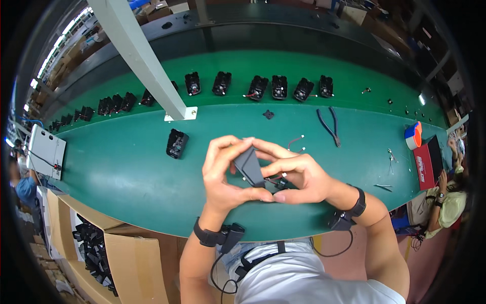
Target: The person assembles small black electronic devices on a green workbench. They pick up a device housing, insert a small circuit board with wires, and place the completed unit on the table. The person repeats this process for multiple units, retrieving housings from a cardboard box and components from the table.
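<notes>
Above the near part of the bench, a black plastic housing (249, 167) with slanted faces is held tilted between my two hands. My left hand (218, 177) is closed around its left side, fingers over the top and thumb below. From the right, my right hand (306, 177) grips the housing's upper end and edge with its fingertips; its thumb meets the left thumb. Thin red and black wires (276, 177) with a white connector show between the housing and my right fingers. A small dark part (281, 183) sits by those wires, partly hidden by my fingers.
Several open black housings (279, 87) line the green strip behind. One housing (175, 144) lies nearer left, below a white post (147, 55). Pliers (330, 126), loose wires (296, 142) and a red box (429, 162) are rightward. A carton (136, 263) of black parts stands lower left.
</notes>
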Action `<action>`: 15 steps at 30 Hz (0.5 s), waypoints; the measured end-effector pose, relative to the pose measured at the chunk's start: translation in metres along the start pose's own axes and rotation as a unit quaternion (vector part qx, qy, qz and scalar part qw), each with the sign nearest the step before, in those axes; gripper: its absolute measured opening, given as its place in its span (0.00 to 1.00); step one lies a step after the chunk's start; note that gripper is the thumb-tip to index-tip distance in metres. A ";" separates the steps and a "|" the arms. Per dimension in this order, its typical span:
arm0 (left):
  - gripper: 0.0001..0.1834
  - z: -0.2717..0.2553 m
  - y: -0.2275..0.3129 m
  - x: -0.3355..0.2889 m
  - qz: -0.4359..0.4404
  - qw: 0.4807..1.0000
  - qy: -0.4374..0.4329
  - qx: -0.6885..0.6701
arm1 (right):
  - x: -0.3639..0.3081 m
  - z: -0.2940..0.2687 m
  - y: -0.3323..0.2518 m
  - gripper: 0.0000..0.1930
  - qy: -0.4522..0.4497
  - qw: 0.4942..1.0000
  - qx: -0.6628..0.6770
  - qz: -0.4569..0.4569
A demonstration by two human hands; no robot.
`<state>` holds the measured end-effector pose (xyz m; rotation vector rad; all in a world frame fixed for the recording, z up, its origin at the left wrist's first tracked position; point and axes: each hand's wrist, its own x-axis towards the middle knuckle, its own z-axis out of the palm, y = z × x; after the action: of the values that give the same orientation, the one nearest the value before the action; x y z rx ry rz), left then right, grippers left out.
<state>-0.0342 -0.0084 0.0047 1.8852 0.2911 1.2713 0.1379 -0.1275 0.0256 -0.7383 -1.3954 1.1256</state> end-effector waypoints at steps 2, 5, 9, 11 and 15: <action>0.52 0.003 0.001 -0.004 0.045 0.998 0.019 0.030 | -0.002 0.004 0.011 0.23 0.007 1.000 0.020 -0.002; 0.50 0.004 0.003 -0.006 0.051 0.998 0.015 0.027 | -0.005 0.012 0.017 0.18 0.043 0.994 0.089 0.036; 0.45 -0.001 0.009 -0.009 -0.019 0.999 -0.028 0.020 | -0.010 0.019 0.016 0.11 0.093 0.972 0.189 0.106; 0.37 0.003 0.014 -0.004 0.036 0.998 -0.021 0.044 | -0.008 0.015 0.015 0.10 0.103 0.954 0.250 0.130; 0.29 0.006 0.024 0.001 0.067 0.995 -0.026 0.072 | -0.006 0.009 0.005 0.12 0.090 0.931 0.322 0.149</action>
<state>-0.0342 -0.0259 0.0219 2.0880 0.2374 1.3171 0.1297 -0.1330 0.0200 -0.5567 -0.6941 1.5994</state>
